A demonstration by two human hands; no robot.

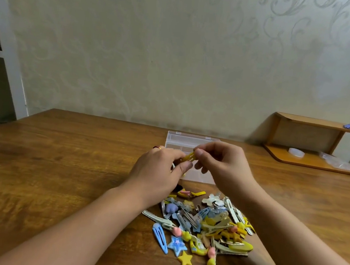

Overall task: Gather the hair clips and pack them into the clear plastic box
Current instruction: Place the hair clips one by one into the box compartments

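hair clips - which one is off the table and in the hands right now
The yellow clip, pinched between the left hand and right hand above the clear box. The others lie in the pile.

Soft, dim, even indoor light, faint shadows under the forearms on the brown wooden table (pixel 60 164), pale patterned wall (pixel 155 55) slightly hazy, wide-angle bending at edges, mild overall softness.

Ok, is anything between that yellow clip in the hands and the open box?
Nothing visible. Both hands, left and right, pinch the yellow clip right over the box, whose lid stands open at the far side. The clip pile lies nearer the person, out of the way.
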